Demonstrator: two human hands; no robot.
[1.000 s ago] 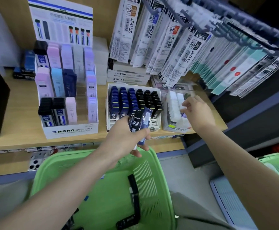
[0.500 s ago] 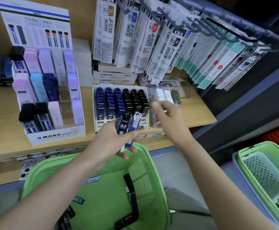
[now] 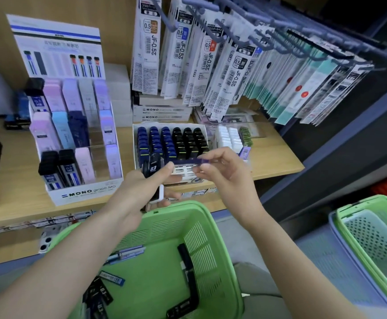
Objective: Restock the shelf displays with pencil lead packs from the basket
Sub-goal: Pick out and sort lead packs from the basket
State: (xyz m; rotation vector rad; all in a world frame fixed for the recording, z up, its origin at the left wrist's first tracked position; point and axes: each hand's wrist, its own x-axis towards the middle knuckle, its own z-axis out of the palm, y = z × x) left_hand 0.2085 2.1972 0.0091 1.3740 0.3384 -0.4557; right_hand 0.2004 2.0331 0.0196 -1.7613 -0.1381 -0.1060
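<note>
My left hand point(image 3: 141, 194) grips a small bunch of pencil lead packs; a black one marked 0.3 point(image 3: 153, 166) sticks up from it. My right hand point(image 3: 224, 171) pinches one end of a blue lead pack point(image 3: 187, 161) held sideways between both hands, its other end at my left fingertips. Both hands hover in front of the white display box point(image 3: 135, 143) that holds rows of blue and black packs. Below them sits the green basket point(image 3: 201, 217), with several loose packs point(image 3: 109, 279) on its floor.
A tiered MONO display point(image 3: 88, 191) with pastel and black lead cases stands on the wooden shelf point(image 3: 15, 180) at the left. A clear box of white erasers point(image 3: 230, 138) sits right of the display box. Refill packets point(image 3: 211, 72) hang above. Another green basket point(image 3: 372, 240) stands at the right.
My right hand came back from the eraser box to my left hand and took hold of the blue pack, turning it sideways. My view shifted a little.
</note>
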